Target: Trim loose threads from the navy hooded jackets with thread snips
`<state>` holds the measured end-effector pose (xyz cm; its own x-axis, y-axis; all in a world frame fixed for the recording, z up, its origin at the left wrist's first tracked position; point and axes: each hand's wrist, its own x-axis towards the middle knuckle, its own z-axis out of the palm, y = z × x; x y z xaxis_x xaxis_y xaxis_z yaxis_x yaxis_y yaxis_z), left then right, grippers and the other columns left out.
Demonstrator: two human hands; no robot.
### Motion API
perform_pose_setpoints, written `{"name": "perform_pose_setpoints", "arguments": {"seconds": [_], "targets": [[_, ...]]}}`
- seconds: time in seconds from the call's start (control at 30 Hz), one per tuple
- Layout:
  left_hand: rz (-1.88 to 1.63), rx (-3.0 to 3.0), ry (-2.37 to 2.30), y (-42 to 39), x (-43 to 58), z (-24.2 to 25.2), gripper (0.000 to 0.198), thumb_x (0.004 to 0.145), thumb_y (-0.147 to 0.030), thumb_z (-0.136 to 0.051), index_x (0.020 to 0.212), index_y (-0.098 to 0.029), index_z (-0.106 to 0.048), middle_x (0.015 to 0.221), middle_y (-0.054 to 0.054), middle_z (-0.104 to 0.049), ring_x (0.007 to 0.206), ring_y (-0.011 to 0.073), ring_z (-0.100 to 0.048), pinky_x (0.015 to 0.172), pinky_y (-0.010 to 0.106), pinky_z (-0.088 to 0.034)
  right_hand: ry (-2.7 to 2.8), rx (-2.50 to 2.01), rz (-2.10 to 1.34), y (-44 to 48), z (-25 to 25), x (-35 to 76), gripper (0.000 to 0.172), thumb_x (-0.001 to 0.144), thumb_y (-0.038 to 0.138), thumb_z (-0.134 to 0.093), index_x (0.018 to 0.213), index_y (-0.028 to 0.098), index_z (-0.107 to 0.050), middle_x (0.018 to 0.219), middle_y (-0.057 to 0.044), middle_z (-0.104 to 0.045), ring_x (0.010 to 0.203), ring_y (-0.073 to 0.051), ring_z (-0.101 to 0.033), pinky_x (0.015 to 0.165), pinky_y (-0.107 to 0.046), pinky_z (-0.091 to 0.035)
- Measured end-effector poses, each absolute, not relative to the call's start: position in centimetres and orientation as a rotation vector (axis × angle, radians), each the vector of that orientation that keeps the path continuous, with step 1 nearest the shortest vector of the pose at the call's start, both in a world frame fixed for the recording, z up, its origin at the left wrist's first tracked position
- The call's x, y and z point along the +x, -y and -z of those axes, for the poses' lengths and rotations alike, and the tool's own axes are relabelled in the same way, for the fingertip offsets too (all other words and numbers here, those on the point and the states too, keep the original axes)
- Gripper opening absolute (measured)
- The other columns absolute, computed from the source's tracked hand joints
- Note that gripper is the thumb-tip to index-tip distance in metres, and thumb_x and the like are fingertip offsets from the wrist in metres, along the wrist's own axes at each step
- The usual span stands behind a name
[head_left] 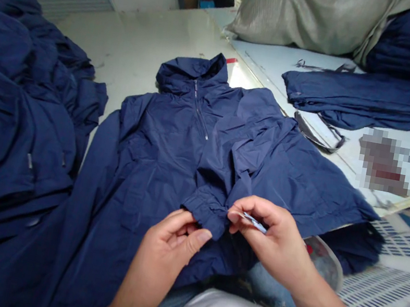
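Note:
A navy hooded jacket (173, 153) with a short front zip lies spread on the table, its hood toward the far side. My left hand (169, 242) is closed on the gathered jacket cuff (206, 209), thumb in front and fingers behind. Beside it, my right hand (266, 233) is closed, its fingertips pinching at the cuff's right edge. Tucked in that hand is a small pale blue and metal tool that looks like thread snips (255, 222); its tip is mostly hidden by the fingers.
A heap of navy garments (11, 103) stands at the left. Folded navy garments (369, 100) and a large grey-green sack (308, 15) lie at the back right. A white slotted basket (392, 282) and a clear tub (329, 260) sit below the table's right edge.

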<state>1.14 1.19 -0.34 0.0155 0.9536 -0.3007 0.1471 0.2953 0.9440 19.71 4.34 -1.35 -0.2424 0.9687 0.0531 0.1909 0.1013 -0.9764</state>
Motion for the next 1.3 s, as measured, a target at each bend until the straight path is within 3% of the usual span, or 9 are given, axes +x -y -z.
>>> {"name": "perform_pose_setpoints", "arguments": {"seconds": [0.1,0.2,0.33,0.47,0.8,0.9,1.0,1.13,1.3], "targets": [[-1.026,0.921,-1.363,-1.5,1.6,0.5,0.021,0.077,-0.036,-0.074,0.086,-0.018,-0.073,0.067,-0.001,-0.061,0.055,0.0091,-0.045,0.051,0.02,-0.038,1.543,-1.154,-1.272,-4.1,1.3,19.3,0.014,0.089,0.024,-0.062,0.077,0.017,-0.065,0.066,0.002,-0.065,0.061,-0.011,-0.06,0.06,-0.02,-0.047],[-1.068,0.738,-1.304,-1.6,2.2,0.3,0.017,0.074,-0.031,-0.077,0.074,-0.016,-0.072,0.063,-0.001,-0.061,0.057,0.0094,-0.048,0.056,0.02,-0.041,1.515,-1.149,-1.119,-3.6,1.0,19.1,0.003,0.085,0.018,-0.065,0.083,0.018,-0.066,0.072,0.001,-0.068,0.063,-0.012,-0.062,0.061,-0.021,-0.049],[-1.076,0.604,-1.23,-1.5,2.9,-0.3,0.013,0.073,-0.027,-0.078,0.072,-0.015,-0.072,0.065,0.0,-0.064,0.059,0.01,-0.052,0.057,0.021,-0.043,1.581,-1.033,-0.838,-3.0,0.3,19.1,0.015,0.081,0.008,-0.066,0.088,0.02,-0.07,0.078,-0.002,-0.07,0.07,-0.014,-0.065,0.065,-0.025,-0.051],[-1.078,0.604,-1.178,-1.2,3.1,-0.7,0.014,0.077,-0.026,-0.076,0.068,-0.016,-0.071,0.064,0.0,-0.065,0.059,0.0103,-0.053,0.059,0.021,-0.045,1.616,-0.957,-0.841,-3.1,-0.1,18.7,0.02,0.08,0.006,-0.068,0.092,0.021,-0.074,0.077,-0.003,-0.071,0.071,-0.015,-0.066,0.063,-0.026,-0.052],[-1.081,0.731,-1.262,-0.5,3.1,-0.6,0.025,0.079,-0.029,-0.074,0.058,-0.017,-0.067,0.06,0.0,-0.066,0.063,0.0124,-0.058,0.067,0.023,-0.046,1.593,-0.971,-0.895,-3.2,0.3,18.4,0.011,0.083,0.009,-0.067,0.083,0.02,-0.072,0.077,-0.002,-0.07,0.071,-0.014,-0.064,0.065,-0.025,-0.05],[-1.076,0.69,-1.279,-0.5,3.3,-0.5,0.024,0.075,-0.029,-0.077,0.058,-0.016,-0.066,0.057,-0.001,-0.063,0.057,0.0107,-0.054,0.06,0.021,-0.044,1.584,-1.039,-0.937,-3.3,0.3,18.2,0.01,0.085,0.012,-0.062,0.078,0.019,-0.065,0.074,-0.001,-0.064,0.069,-0.013,-0.059,0.064,-0.025,-0.046],[-1.067,0.631,-1.266,-0.6,3.6,-0.5,0.022,0.074,-0.029,-0.078,0.061,-0.016,-0.068,0.055,-0.001,-0.064,0.052,0.0094,-0.052,0.054,0.02,-0.043,1.45,-1.107,-1.237,-3.5,0.6,18.3,0.016,0.09,0.026,-0.061,0.076,0.018,-0.058,0.071,0.001,-0.055,0.066,-0.012,-0.052,0.061,-0.023,-0.042],[-1.067,0.585,-1.205,-0.8,3.8,-0.7,0.019,0.074,-0.03,-0.078,0.065,-0.015,-0.071,0.059,0.001,-0.068,0.054,0.0102,-0.058,0.056,0.02,-0.049,1.213,-1.031,-1.585,-3.6,1.3,18.7,0.026,0.091,0.044,-0.061,0.088,0.019,-0.057,0.071,0.004,-0.045,0.056,-0.008,-0.036,0.049,-0.02,-0.03],[-1.095,0.531,-1.18,-0.9,4.1,-0.8,0.017,0.072,-0.028,-0.081,0.066,-0.015,-0.071,0.058,0.002,-0.069,0.056,0.0116,-0.062,0.056,0.019,-0.052,1.096,-0.931,-1.732,-3.3,1.4,19.4,0.032,0.092,0.05,-0.06,0.086,0.019,-0.051,0.068,0.005,-0.033,0.054,-0.008,-0.024,0.046,-0.021,-0.024]]}}
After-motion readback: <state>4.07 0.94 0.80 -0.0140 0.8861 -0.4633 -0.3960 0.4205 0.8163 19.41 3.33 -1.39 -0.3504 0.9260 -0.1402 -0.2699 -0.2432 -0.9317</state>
